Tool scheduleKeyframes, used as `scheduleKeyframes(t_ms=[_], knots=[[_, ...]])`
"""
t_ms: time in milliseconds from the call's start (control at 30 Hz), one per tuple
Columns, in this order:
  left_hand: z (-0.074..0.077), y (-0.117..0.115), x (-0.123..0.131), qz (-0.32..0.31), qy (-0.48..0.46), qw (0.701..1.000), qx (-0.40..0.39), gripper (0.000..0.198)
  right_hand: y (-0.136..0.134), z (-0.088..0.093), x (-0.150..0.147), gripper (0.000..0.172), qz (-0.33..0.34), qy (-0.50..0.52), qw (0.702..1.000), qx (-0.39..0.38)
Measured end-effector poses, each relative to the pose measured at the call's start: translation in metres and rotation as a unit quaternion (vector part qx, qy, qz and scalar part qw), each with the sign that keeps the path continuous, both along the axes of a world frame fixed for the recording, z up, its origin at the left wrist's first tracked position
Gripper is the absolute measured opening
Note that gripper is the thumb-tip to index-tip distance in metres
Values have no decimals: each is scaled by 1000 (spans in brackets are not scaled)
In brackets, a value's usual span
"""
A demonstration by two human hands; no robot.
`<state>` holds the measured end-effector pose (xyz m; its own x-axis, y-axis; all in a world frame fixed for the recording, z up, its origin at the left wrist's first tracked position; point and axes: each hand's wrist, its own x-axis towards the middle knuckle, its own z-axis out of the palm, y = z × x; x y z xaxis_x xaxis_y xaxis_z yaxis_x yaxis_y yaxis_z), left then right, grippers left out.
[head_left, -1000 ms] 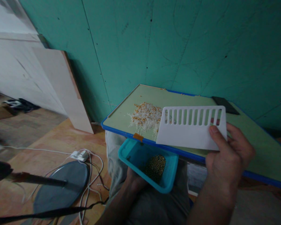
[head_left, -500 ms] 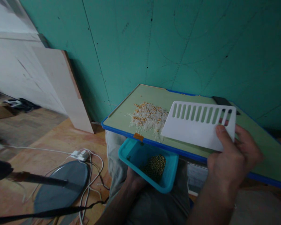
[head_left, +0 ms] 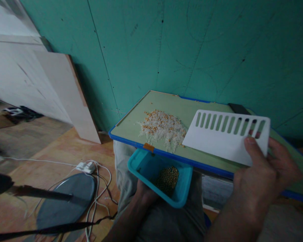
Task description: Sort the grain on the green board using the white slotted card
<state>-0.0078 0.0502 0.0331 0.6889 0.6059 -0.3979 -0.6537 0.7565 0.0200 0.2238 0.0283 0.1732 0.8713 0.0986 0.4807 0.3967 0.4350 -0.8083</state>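
Note:
My right hand (head_left: 264, 178) pinches a white slotted plastic scraper (head_left: 224, 137) by its right end, thumb on its face, and holds it just above the green board (head_left: 209, 161) to the right of a pile of white rice mixed with yellow beans (head_left: 163, 129). My left hand (head_left: 143, 195) grips the underside of a teal tray (head_left: 146, 164) below the board's blue front edge. Yellow beans (head_left: 168, 178) lie in the tray's lower corner.
The green board leans out from a teal wall (head_left: 192, 47) and rests over my lap. A black flat object (head_left: 238, 108) lies at its far right. On the wooden floor at the left are a grey round base (head_left: 65, 198), white cables (head_left: 96, 174) and a leaning pale panel (head_left: 65, 94).
My right hand has drawn the scraper to the right, away from the rice and bean pile, uncovering its right side. The tray and left hand have stayed put.

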Motion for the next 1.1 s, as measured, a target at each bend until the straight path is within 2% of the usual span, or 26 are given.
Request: scheduleKeyframes(t_ms=[133, 333, 467, 567, 733, 967, 1100], knots=[[-3, 0, -3, -17, -12, 1000, 23, 48, 0, 3, 0, 18, -10, 15, 1000, -2], [-10, 2, -2, -5, -42, 999, 32, 44, 1, 4, -1, 15, -5, 16, 1000, -1], [-7, 2, 0, 1, -15, 1000, 17, 51, 0, 5, -4, 17, 16, 9, 1000, -4], [-5, 1, 0, 2, 8, 1000, 7, 53, 0, 4, -2, 18, 2, 9, 1000, 6], [-7, 0, -1, 3, -4, 999, 38, 51, 3, 1, 6, 17, -25, 11, 999, 41], [-1, 0, -3, 4, 28, 998, 51, 48, 5, -1, 6, 16, -26, -22, 999, 39], [-5, 0, -3, 0, 2, 999, 41, 48, 4, 0, 5, 19, -28, -11, 999, 36]])
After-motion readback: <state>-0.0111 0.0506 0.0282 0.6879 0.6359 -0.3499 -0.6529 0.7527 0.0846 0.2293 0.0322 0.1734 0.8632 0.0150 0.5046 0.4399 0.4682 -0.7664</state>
